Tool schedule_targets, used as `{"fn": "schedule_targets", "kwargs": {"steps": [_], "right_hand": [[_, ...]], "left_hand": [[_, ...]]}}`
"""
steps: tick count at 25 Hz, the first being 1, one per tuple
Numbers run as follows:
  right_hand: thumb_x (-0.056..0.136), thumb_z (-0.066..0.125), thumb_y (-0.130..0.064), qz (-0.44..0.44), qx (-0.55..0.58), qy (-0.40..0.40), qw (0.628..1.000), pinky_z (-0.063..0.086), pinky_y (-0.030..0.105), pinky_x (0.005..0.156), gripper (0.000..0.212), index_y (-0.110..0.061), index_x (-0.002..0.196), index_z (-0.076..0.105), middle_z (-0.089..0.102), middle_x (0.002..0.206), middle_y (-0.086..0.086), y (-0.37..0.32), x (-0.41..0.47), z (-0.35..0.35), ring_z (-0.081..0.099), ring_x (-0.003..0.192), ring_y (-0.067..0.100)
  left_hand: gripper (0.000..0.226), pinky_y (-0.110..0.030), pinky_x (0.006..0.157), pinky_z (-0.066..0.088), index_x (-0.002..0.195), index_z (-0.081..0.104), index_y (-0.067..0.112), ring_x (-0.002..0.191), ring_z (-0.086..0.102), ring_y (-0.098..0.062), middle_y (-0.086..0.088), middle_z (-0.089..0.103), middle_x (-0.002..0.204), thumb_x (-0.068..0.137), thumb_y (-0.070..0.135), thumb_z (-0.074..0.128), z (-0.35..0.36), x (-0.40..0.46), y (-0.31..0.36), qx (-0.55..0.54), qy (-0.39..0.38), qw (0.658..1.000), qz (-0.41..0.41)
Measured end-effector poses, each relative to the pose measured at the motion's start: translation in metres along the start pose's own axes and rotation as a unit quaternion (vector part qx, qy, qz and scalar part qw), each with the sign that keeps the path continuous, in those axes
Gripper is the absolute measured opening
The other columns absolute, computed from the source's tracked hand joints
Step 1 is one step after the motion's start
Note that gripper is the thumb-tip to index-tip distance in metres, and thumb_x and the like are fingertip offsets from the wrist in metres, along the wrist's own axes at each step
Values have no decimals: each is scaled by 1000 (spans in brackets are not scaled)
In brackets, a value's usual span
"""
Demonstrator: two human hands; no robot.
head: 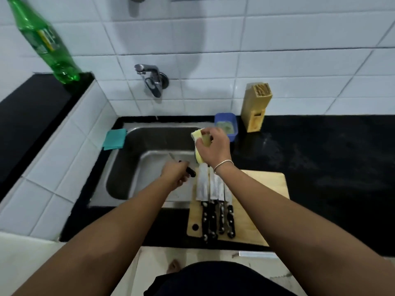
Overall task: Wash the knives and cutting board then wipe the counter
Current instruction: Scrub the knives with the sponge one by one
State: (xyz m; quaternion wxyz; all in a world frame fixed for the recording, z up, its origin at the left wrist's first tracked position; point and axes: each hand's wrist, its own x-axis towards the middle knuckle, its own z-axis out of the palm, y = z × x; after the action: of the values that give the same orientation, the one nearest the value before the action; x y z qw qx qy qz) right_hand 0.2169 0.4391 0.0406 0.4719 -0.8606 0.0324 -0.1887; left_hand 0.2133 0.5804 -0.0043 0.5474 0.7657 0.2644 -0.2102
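Left hand: my left hand (175, 174) is over the sink (136, 167), in the middle of the frame. Its grip is closed tight on a small knife (181, 165) by the black handle. The thin blade points to the upper left.
Right hand: my right hand (213, 147) is just right of the sink's far edge. Its grip is closed around a yellow sponge (199, 146), which sticks out above and below my fingers. A thin bangle (223, 165) sits on that wrist.
Other knives: four knives (215, 201) with black handles lie side by side on the cutting board (263, 199). Their blades point toward the sink and their handles point toward me.
Cutting board: it is wood and lies flat on the black bench (331, 167), just right of the sink, in the lower middle of the frame.
Tap: the tap (152, 79) comes out of the white tile wall above the sink.
Cloth: a teal cloth (114, 138) lies at the sink's far left corner.
Blue tub: a small blue tub (226, 127) sits by the wall, just behind my right hand.
Knife block: a wooden knife block (255, 107) stands right of the tub.
Bottle: a green bottle (46, 42) stands on the ledge in the upper left.
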Motion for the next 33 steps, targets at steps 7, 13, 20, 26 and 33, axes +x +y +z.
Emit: {"fn": "schedule_targets", "kwargs": {"steps": [7,13,20,26,33], "right_hand": [[79,70,-17,-28,-10,-47,998,41,18,87,21,-12,99,68,61,104,3,-33,31,83,58,93,17],[77,72,-11,-28,-10,-20,999,41,16,85,19,-10,96,69,59,100,5,-29,42,98,57,90,14],[78,72,-12,-3,-28,-7,1000,45,26,85,19,-9,97,68,60,99,6,-18,49,85,57,91,18],[79,72,-15,-10,-31,-21,999,42,22,84,20,-11,98,67,58,99,2,-22,47,81,53,90,12],[77,72,-11,-8,-15,-7,1000,48,32,87,19,-8,96,69,59,97,5,-20,34,66,58,92,21]], "left_hand": [[24,-13,31,36,84,54,11,30,47,-7,-4,57,44,102,26,47,-96,74,59,-288,-52,953,-78],[31,-18,45,41,77,60,5,42,50,-11,-4,61,52,100,22,47,-98,111,115,-348,-109,929,-69],[31,-17,42,44,80,60,5,43,57,-12,-6,64,54,100,23,45,-100,122,147,-499,-121,855,-74],[27,-17,44,48,83,62,1,47,58,-13,-8,65,62,97,20,49,-102,108,146,-538,-138,828,-68],[21,-19,42,52,92,62,0,46,63,-15,-12,68,67,96,19,57,-102,85,112,-495,-155,850,-94]]}}
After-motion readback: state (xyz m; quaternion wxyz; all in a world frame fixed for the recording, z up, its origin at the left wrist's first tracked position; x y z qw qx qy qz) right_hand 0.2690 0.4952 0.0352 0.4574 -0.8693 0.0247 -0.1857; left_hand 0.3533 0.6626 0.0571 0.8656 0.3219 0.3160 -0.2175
